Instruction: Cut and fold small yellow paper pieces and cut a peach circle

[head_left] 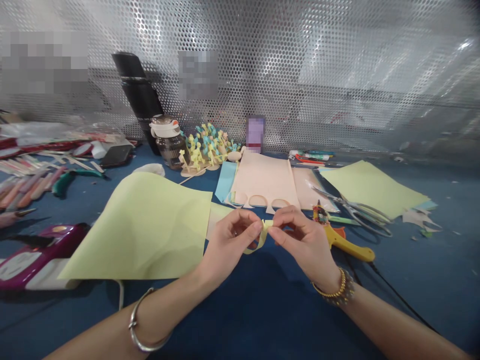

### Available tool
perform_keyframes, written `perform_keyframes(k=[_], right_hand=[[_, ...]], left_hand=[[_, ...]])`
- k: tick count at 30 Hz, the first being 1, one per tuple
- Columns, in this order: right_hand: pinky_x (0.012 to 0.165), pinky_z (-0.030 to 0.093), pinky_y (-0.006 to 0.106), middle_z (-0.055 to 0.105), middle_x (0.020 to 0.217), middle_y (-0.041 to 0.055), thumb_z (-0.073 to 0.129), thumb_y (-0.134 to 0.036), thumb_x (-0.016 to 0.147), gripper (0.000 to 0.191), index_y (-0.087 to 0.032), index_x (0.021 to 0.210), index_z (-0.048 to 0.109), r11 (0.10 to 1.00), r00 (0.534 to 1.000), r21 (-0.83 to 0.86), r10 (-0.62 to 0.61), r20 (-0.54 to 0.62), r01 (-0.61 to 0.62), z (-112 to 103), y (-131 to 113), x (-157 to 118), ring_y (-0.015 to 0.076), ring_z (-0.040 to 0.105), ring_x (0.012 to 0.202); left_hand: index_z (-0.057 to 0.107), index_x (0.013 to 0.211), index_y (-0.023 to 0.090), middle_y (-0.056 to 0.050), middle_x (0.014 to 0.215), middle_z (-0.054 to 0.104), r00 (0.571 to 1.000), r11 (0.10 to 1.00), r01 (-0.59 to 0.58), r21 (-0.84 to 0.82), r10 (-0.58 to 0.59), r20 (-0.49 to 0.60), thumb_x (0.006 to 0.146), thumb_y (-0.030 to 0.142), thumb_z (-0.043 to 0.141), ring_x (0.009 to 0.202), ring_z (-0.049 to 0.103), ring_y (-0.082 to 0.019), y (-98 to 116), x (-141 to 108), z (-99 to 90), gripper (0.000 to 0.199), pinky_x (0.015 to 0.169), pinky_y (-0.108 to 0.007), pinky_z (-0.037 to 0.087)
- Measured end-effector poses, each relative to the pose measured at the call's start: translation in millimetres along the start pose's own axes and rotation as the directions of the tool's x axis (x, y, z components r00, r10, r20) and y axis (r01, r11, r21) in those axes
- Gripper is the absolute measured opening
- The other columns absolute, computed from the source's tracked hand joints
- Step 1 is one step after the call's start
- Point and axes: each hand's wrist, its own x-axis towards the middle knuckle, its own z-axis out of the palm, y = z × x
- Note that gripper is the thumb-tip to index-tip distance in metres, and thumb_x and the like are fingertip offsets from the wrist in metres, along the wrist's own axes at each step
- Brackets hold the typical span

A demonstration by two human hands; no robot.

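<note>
A small pale-yellow paper strip (265,231), bent into a curve, hangs between my two hands above the blue table. My left hand (237,235) pinches one part of it between thumb and forefinger. From the other side, my right hand (302,237) pinches the strip close to the left fingertips. The fingers hide part of the strip. A large yellow-green sheet (150,230) curls up to the left of my left hand. Behind my hands lie pale pink sheets (264,175) with round cut-outs along the near edge.
Scissors (360,212) and a yellow-handled glue gun (347,243) with a cord lie at right, near yellow-green sheets (375,187). A lidded jar (168,142), black bottle (140,95) and small paper pieces (206,147) stand behind. A purple device (41,250) sits left.
</note>
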Motion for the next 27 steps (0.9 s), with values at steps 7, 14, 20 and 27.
perform_keyframes(k=[7,14,20,27], right_hand=[[0.052,0.051,0.024,0.054,0.085,-0.0001,0.064,-0.021,0.081,0.004,-0.023,0.079,0.061,0.999,0.999,-0.04,-0.029,-0.036,0.028,0.4,0.9,-1.0,0.0116,0.056,0.07],[0.054,0.053,0.025,0.057,0.089,0.0011,0.064,-0.021,0.081,0.002,-0.023,0.081,0.064,0.999,0.999,-0.045,-0.032,-0.03,0.031,1.6,-0.7,-2.5,0.0121,0.059,0.071],[0.057,0.057,0.025,0.062,0.092,0.0009,0.065,-0.022,0.08,0.006,-0.024,0.086,0.067,0.998,0.999,-0.059,-0.015,-0.045,0.013,1.7,0.0,-3.1,0.0122,0.062,0.072],[0.057,0.058,0.023,0.065,0.088,-0.0001,0.067,-0.021,0.078,0.008,-0.023,0.086,0.067,0.997,0.998,-0.072,-0.015,-0.06,0.011,2.8,0.8,-2.3,0.0116,0.065,0.069]], left_hand=[[0.065,0.083,0.017,0.002,0.065,0.06,1.0,0.993,-0.023,0.113,0.025,-0.011,0.08,0.037,0.065,0.058,0.053,-0.007,-1.5,-2.1,-0.5,0.021,0.054,-0.018,0.043],[0.065,0.083,0.017,0.001,0.064,0.064,0.997,0.99,-0.001,0.142,0.011,-0.07,0.074,0.035,0.071,0.056,0.055,-0.008,-4.6,-1.6,-1.0,0.021,0.049,-0.018,0.041],[0.066,0.081,0.017,0.001,0.065,0.063,0.995,0.987,-0.032,0.158,0.046,-0.088,0.077,0.035,0.068,0.057,0.054,-0.007,-5.9,-2.1,-1.2,0.019,0.051,-0.018,0.042],[0.067,0.085,0.018,0.001,0.068,0.067,0.998,0.993,-0.045,0.105,0.049,-0.043,0.08,0.034,0.066,0.062,0.06,-0.009,-4.0,-2.1,-0.6,0.017,0.055,-0.017,0.045]])
